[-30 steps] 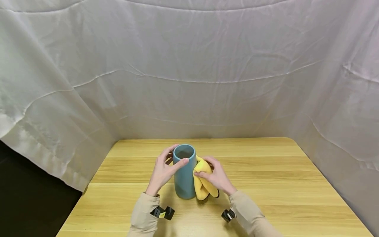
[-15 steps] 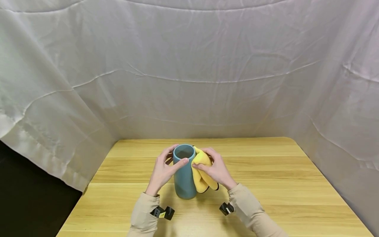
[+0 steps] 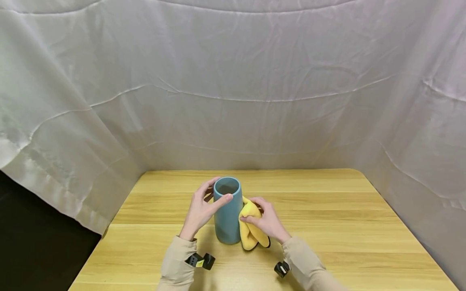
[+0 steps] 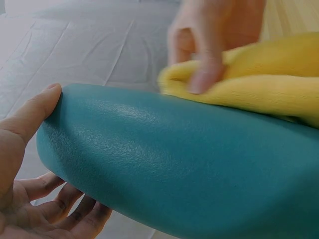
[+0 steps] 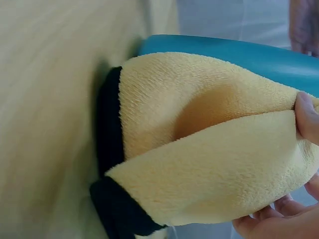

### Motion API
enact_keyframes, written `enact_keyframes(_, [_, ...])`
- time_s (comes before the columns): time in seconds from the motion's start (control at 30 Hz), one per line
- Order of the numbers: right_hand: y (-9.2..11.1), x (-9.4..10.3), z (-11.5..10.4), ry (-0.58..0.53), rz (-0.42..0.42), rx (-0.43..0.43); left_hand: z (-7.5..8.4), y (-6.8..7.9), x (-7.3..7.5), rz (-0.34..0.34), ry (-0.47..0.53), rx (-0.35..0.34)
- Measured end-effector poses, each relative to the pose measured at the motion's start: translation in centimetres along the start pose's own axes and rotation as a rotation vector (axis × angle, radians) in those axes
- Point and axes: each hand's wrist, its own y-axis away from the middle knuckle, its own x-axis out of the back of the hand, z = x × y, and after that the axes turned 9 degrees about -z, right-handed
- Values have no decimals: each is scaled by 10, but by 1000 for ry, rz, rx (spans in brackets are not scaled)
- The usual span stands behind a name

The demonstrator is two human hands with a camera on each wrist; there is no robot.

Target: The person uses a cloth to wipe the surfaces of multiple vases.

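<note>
A blue-teal cylindrical vase (image 3: 227, 220) stands upright on the wooden table, its open top facing up. My left hand (image 3: 200, 208) grips it near the rim, thumb in front and fingers around the far left side. In the left wrist view the vase's smooth wall (image 4: 164, 154) fills the middle. My right hand (image 3: 267, 220) pinches a folded yellow cloth (image 3: 249, 232) with dark edging against the vase's right side. The right wrist view shows the cloth's plush folds (image 5: 209, 169) hanging from thumb and fingers, with its black border (image 5: 109, 129) close by the tabletop.
The light wooden table (image 3: 346, 226) extends to both sides and behind the vase. Grey fabric curtains (image 3: 255, 121) enclose the back and sides. A black area (image 3: 40, 238) lies at the lower left. Each wrist wears a small black camera (image 3: 204, 261).
My right hand slid up along the vase with the cloth half a second ago, and is now lower again, slightly below where it began. The left hand and vase stay in place.
</note>
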Motion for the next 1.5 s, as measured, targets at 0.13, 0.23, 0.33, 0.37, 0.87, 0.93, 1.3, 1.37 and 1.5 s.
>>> enact_keyframes(0.13, [1,-2,7,-15,-1,-1,0,-1,0,0,2,7])
enact_keyframes(0.23, [1,-3,6,-21,3,-3,0,0,0,1,2,8])
enact_keyframes(0.33, [1,-2,5,-22,0,-17,0,0,0,1,0,6])
enact_keyframes(0.37, [2,-2,4,-21,0,-20,0,0,0,1,0,6])
enact_keyframes(0.87, [-9,12,-41,-25,69,143,-2,-2,1,9,-15,-12])
enact_keyframes(0.93, [-10,13,-46,-23,77,158,-2,-2,1,7,-14,-8])
enact_keyframes(1.3, [-9,12,-38,-19,73,149,0,0,0,6,-14,-13])
enact_keyframes(1.37, [-8,10,-32,-20,63,130,0,0,0,5,-9,-4])
enact_keyframes(1.5, [-5,7,-18,-8,34,86,0,0,0,6,-3,5])
